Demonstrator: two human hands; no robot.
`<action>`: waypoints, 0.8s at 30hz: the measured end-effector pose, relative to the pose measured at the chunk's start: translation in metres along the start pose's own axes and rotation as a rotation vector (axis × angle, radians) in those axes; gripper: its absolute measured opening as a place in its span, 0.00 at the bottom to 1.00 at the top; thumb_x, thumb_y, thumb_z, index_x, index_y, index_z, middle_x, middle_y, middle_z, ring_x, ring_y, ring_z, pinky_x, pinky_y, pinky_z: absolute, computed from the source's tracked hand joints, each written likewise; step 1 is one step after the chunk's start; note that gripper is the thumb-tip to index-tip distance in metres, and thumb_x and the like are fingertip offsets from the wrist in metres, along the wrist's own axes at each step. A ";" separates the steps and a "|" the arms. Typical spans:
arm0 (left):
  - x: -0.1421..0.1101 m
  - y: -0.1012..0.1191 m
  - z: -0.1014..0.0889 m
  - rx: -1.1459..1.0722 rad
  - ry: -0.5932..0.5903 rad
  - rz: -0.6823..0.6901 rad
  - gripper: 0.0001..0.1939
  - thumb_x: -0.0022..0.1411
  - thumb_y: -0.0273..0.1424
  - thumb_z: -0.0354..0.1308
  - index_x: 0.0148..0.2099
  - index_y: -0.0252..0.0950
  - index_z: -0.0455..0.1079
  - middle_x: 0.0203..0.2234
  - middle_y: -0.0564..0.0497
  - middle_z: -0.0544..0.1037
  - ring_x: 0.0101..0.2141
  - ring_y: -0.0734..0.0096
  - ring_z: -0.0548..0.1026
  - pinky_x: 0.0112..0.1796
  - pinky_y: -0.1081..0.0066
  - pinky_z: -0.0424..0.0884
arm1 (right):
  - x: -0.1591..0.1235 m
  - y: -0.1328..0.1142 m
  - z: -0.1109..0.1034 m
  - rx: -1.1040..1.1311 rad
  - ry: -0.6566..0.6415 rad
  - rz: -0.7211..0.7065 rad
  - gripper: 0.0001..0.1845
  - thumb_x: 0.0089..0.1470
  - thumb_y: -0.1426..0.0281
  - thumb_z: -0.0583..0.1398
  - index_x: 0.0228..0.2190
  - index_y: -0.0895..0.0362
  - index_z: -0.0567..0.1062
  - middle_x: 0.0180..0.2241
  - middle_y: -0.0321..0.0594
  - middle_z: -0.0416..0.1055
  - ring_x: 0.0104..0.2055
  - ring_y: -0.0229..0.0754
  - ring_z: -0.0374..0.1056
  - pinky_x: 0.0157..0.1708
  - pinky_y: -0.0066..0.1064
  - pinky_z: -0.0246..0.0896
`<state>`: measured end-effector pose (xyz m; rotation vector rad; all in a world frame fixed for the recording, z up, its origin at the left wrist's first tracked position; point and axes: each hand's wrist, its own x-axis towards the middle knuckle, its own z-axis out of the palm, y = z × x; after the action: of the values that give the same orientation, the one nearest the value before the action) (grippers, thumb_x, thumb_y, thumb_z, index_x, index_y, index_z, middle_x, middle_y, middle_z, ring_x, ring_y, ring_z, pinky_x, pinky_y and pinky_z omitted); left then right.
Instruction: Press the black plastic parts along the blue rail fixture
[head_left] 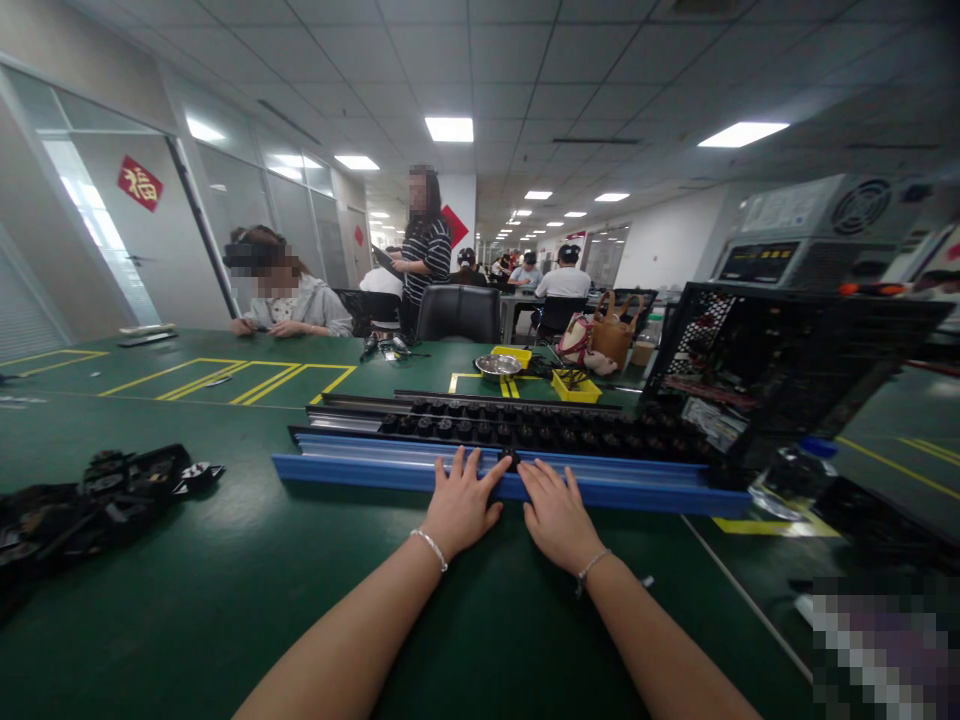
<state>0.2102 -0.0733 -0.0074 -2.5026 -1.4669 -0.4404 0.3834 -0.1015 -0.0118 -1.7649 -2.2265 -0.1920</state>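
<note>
My left hand [463, 505] and my right hand [559, 510] rest on a long blue channel rail [345, 472] lying across the green table. The fingers of both hands are stretched out and apart. Between the two index fingertips sits a small black part [510, 458], inside the rail; the fingertips are at its sides, and whether they press on it I cannot tell. Just behind the blue rail runs a black rail [420, 425] filled with rows of small round black parts.
Black parts [105, 500] are heaped at the left. An open computer case [780, 370] and a clear bottle with a blue cap [799, 475] stand at the right. Farther back are a metal bowl [498, 366] and a yellow tray [576, 388]. A person [292, 300] sits across the table.
</note>
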 end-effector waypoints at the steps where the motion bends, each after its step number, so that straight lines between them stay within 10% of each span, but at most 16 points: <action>1: 0.000 0.002 0.001 0.002 0.005 -0.003 0.35 0.59 0.46 0.51 0.65 0.55 0.41 0.61 0.43 0.56 0.60 0.46 0.50 0.54 0.41 0.46 | 0.000 0.000 0.000 0.001 -0.002 -0.003 0.30 0.53 0.72 0.47 0.59 0.57 0.57 0.60 0.42 0.56 0.63 0.45 0.45 0.62 0.50 0.28; 18: 0.005 0.008 0.006 0.026 0.017 -0.024 0.37 0.56 0.43 0.55 0.64 0.58 0.42 0.62 0.44 0.53 0.59 0.40 0.50 0.52 0.37 0.47 | 0.000 0.001 0.002 0.039 -0.012 -0.065 0.32 0.52 0.74 0.47 0.59 0.53 0.56 0.61 0.38 0.55 0.63 0.44 0.45 0.62 0.51 0.29; 24: 0.004 0.008 0.007 0.030 0.035 -0.004 0.36 0.56 0.41 0.55 0.64 0.59 0.44 0.62 0.44 0.53 0.60 0.39 0.50 0.51 0.36 0.46 | 0.000 0.010 0.002 -0.028 0.091 0.120 0.30 0.52 0.72 0.49 0.57 0.57 0.60 0.61 0.42 0.54 0.63 0.45 0.46 0.61 0.47 0.34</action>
<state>0.2204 -0.0717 -0.0123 -2.4568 -1.4547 -0.4567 0.3929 -0.0982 -0.0140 -1.8597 -2.0575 -0.2727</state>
